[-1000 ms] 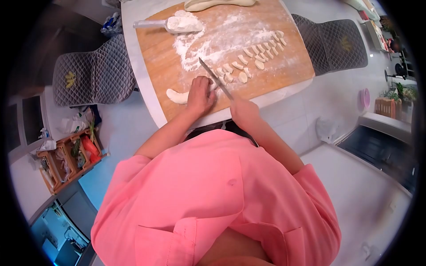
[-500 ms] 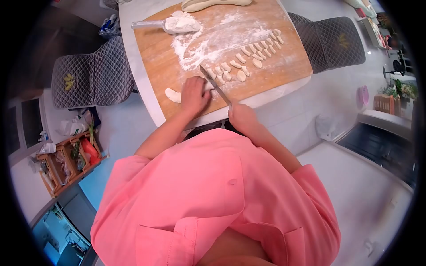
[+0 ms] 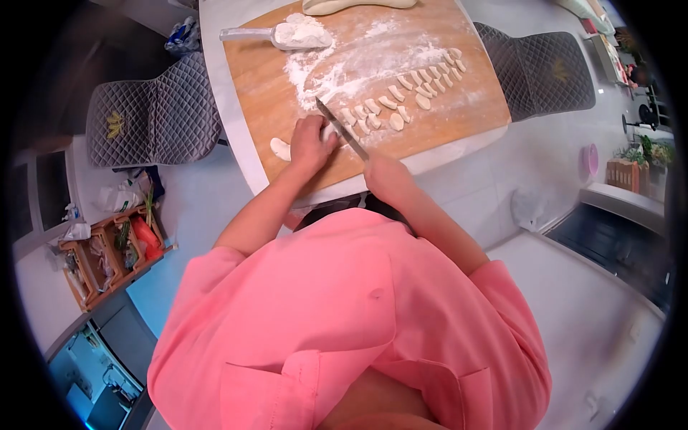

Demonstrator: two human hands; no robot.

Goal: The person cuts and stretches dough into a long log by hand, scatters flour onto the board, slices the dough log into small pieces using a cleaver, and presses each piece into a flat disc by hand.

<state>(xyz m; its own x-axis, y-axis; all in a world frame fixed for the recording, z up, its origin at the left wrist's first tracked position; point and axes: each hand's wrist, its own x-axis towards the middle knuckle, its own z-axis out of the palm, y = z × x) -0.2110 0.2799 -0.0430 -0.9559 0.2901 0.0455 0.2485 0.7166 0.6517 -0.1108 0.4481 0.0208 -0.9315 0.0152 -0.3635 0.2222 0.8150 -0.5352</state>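
Observation:
My left hand (image 3: 310, 143) is closed over a dough roll (image 3: 280, 149), whose rounded end sticks out on the left. Closed round the handle of a knife (image 3: 342, 129) is my right hand (image 3: 388, 179); the blade points up and left, close beside my left fingers. Several cut dough pieces (image 3: 396, 121) lie in slanting rows to the right of the blade on the floured wooden board (image 3: 459, 107). A longer dough roll (image 3: 358, 6) rests at the board's far edge. Flour fills a clear scoop (image 3: 301, 34) at the upper left.
The board lies on a white table (image 3: 247, 154). One quilted chair (image 3: 154, 115) stands left of it, another (image 3: 537, 72) to the right. At the lower left is a wooden rack (image 3: 107, 265) with vegetables and bags. A pink basin (image 3: 589, 159) is at the far right.
My left hand has shifted left along the roll, so less of the roll's left end shows. The knife has moved left with my right hand and stays close to my left fingers.

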